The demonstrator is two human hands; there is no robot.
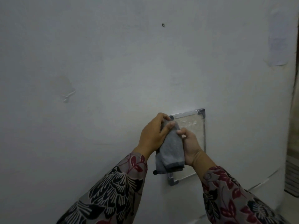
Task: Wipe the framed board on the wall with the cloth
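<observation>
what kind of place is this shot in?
Likely an indoor room, home or small office; unclear which. Cues: scuffed white painted wall with a bare screw, a small silver-framed board mounted on it, a pale paper sheet stuck up at upper right.

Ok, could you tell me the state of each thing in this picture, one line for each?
framed board, on the wall, pale smears on its surface, partly hidden by the hands.
cloth, bunched, held in front of the board.
left hand, grips the cloth's upper end.
right hand, grips the cloth's right side.
paper sheet, stuck flat to the wall.
</observation>
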